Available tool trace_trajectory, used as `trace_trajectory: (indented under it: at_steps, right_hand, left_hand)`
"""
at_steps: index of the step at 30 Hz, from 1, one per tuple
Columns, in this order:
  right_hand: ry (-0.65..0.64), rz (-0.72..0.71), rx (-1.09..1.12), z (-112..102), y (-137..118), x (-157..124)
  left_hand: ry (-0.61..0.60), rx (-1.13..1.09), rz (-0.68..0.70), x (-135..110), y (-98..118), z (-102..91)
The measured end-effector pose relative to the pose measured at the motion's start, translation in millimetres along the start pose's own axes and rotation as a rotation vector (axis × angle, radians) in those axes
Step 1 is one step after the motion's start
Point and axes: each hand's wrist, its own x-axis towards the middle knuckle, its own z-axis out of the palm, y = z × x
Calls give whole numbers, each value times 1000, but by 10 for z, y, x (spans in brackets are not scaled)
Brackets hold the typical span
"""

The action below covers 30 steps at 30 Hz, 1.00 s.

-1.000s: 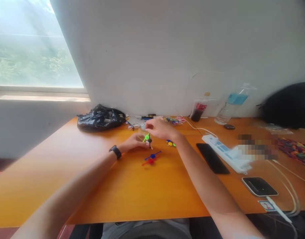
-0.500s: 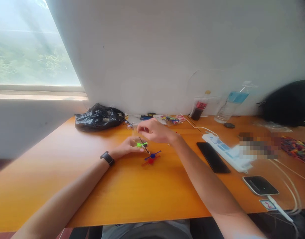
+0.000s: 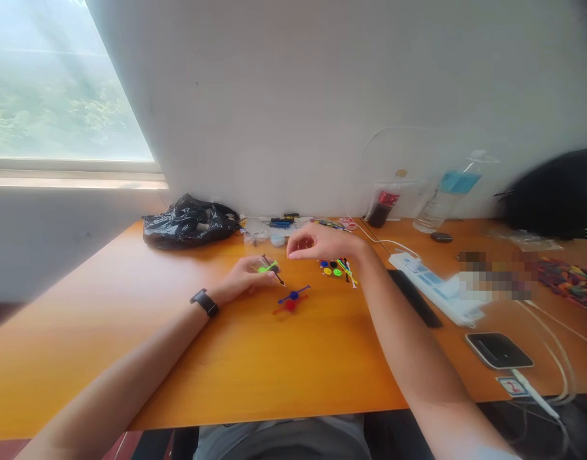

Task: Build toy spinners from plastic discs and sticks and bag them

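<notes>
My left hand (image 3: 243,276) pinches a small plastic construction piece (image 3: 263,269) with a bright green disc and a green arm. Black and white rods stick out beside it, above the table. My right hand (image 3: 322,242) hovers to the right of it, thumb and fingers pressed together; whatever lies between the fingertips is too small to make out. Just in front of my hands lie a blue disc (image 3: 294,296) with blue rods and a red disc (image 3: 290,306) with red rods. Under my right wrist is a pile of coloured discs and rods (image 3: 338,271), partly covered by the arm.
A black plastic bag (image 3: 188,223) lies at the back left. Along the right stand a cola bottle (image 3: 384,206) and a water bottle (image 3: 442,201). A white power strip (image 3: 432,287), a dark phone (image 3: 421,306) and a charging device (image 3: 499,351) with cables lie nearer.
My right hand has moved right, away from the green piece, and the pile of discs and rods now shows beneath it. My left hand has shifted slightly left and up, turning the piece.
</notes>
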Motion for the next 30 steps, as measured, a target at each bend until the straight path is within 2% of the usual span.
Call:
trace_trajectory:
  at_steps: [2,5,7,9,15,19,22,28,30]
  right_hand:
    - [-246,113,-9,19,237,27]
    - [-448,309,-103,151,547,127]
    - [-502,369,-124,256,679,197]
    - [-539,371,-116,336,754,250]
    - [-628,346,-50,421,814,309]
    - [-583,314,-14,393,790,293]
    - [-508,277,14,296,740,238]
    - [-302,153,102,-63,430,-31]
    - [-139,83,128,-167,267,-130]
  left_hand:
    - [4,18,-3,11,-25,-8]
    - [16,28,1,19,-42,-15]
    - [22,20,12,18,-38,-15]
    - [30,16,24,15,-26,-11]
    - [25,-49,37,12,1,7]
    - [21,-80,53,15,-3,9]
    - [54,-53,44,13,-9,5]
    - [61,-89,26,3,-14,3]
    - [58,-101,9,-1,-9,13]
